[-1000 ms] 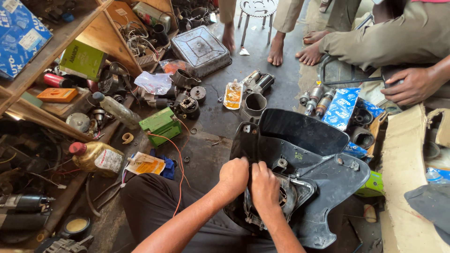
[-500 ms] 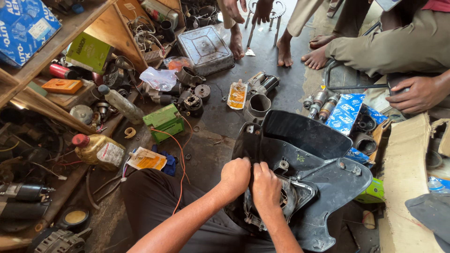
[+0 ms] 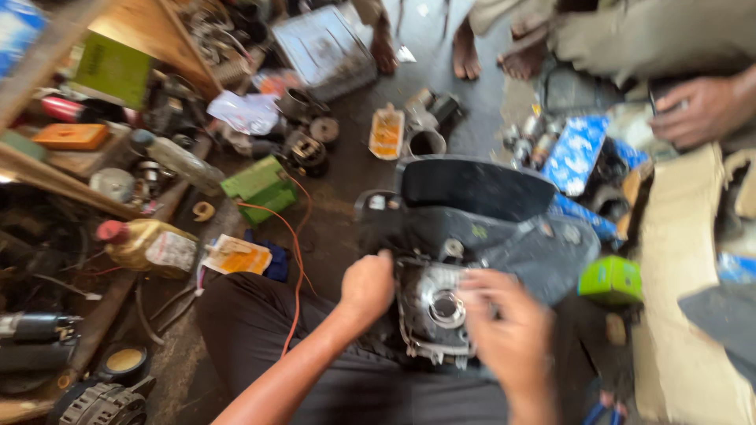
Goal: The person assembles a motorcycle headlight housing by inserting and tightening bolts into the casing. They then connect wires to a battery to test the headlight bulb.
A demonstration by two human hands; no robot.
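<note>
Fingers (image 3: 504,315) lifted — headlight housing (image 3: 445,307) now exposed.

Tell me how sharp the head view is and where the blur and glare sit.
Head view: motion blur softens the whole frame; the right hand is smeared most, its fingers streaked. The left hand, on the dark plastic housing, reads clearer. Glare sits on the shiny metal part between the hands. Lighting is even daylight, with the left corner shelf in shadow.

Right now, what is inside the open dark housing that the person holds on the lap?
Inside the dark housing sits a shiny metal unit with a round centre. The left hand and blurred right hand cover its sides; deeper parts cannot be seen.
</note>
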